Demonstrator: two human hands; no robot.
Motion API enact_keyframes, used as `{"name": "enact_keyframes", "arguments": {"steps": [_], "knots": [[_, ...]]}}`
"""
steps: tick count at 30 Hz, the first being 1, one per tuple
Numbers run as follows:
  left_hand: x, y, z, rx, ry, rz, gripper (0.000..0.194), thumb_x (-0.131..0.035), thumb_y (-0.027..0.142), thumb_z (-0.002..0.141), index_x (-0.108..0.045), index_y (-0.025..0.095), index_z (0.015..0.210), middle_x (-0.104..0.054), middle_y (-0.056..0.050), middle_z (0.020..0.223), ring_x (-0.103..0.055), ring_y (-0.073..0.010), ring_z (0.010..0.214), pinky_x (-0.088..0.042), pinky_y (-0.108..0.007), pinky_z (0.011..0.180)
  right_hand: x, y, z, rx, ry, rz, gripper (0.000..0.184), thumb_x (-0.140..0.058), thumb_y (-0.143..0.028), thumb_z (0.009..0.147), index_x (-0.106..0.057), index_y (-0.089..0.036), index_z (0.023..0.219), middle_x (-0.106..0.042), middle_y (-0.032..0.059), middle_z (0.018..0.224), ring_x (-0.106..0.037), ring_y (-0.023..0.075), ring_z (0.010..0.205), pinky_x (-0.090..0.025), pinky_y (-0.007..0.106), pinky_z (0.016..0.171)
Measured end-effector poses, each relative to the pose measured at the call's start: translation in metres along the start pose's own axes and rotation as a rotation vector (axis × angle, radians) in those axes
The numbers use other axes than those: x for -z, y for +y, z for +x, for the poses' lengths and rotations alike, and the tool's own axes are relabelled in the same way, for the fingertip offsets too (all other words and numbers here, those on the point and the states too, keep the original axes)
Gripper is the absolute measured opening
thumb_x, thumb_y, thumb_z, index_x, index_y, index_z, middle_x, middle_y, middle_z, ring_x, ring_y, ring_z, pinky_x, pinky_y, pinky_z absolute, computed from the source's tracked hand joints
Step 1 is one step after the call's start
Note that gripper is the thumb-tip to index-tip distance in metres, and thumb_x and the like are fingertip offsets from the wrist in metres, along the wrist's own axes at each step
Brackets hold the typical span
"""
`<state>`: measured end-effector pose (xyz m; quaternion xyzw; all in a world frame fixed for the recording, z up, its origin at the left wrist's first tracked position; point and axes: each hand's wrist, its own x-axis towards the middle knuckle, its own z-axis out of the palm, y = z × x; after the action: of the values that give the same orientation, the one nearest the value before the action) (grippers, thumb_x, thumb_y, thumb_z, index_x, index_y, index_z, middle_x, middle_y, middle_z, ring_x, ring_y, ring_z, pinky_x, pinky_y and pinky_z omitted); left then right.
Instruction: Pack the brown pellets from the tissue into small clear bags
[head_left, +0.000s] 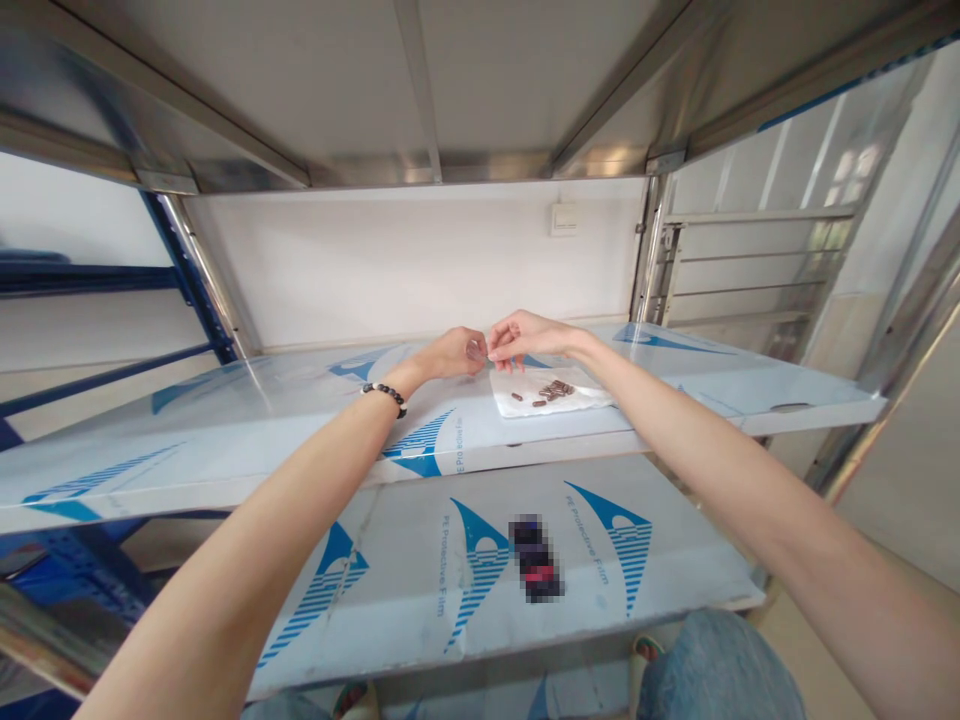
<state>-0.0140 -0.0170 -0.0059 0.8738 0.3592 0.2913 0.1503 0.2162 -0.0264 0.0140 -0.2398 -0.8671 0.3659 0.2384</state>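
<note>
Over the upper shelf, my left hand (454, 354) is closed around a small clear container (475, 349), whose round end faces my right hand. A dark beaded bracelet (386, 397) circles the left wrist. Beside the container, the fingers of my right hand (523, 337) are pinched together; whatever lies between the fingertips is too small to make out. Just below that hand, a sheet of white tissue (510, 404) lies on the shelf. Several brown capsules (556, 390) rest on it, mostly heaped toward its right side, with a couple lying apart at the left.
The metal shelf (300, 415) is covered in printed protective film. A lower shelf (405, 560) holds a dark blurred-out object (536, 560). Low overhead hangs another metal shelf (360, 90). Steel posts (651, 250) stand at the corners, and a white wall (420, 260) with a switch (564, 219) is behind.
</note>
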Motion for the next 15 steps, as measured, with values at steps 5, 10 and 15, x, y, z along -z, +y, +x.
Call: {"name": "enact_keyframes", "arguments": {"steps": [5, 10, 15], "knots": [[-0.001, 0.003, 0.001, -0.059, -0.074, -0.109, 0.026, -0.067, 0.019, 0.071, -0.076, 0.014, 0.095, -0.072, -0.002, 0.078, -0.058, -0.0131, 0.065, -0.042, -0.025, 0.060, 0.003, 0.011, 0.009, 0.098, 0.204, 0.000, 0.029, -0.091, -0.038, 0.081, -0.074, -0.016, 0.091, -0.075, 0.0048, 0.076, -0.066, 0.0139, 0.064, -0.052, 0.024, 0.055], [-0.004, 0.005, 0.004, -0.070, -0.060, -0.137, 0.015, -0.068, 0.016, 0.070, -0.075, 0.013, 0.083, -0.066, -0.001, 0.070, -0.051, -0.0103, 0.060, -0.038, -0.025, 0.058, 0.004, 0.020, 0.016, 0.139, 0.306, 0.008, 0.030, -0.094, -0.037, 0.078, -0.073, -0.017, 0.088, -0.076, 0.0048, 0.075, -0.063, 0.0133, 0.058, -0.049, 0.024, 0.049], [-0.004, 0.007, 0.002, -0.057, -0.059, -0.168, 0.016, -0.069, 0.019, 0.071, -0.077, 0.013, 0.084, -0.066, 0.000, 0.069, -0.052, -0.0111, 0.061, -0.040, -0.025, 0.059, -0.001, 0.026, 0.019, 0.126, 0.287, 0.003, 0.036, -0.097, -0.039, 0.074, -0.072, -0.017, 0.089, -0.075, 0.0044, 0.071, -0.066, 0.0156, 0.059, -0.049, 0.024, 0.049]]}}
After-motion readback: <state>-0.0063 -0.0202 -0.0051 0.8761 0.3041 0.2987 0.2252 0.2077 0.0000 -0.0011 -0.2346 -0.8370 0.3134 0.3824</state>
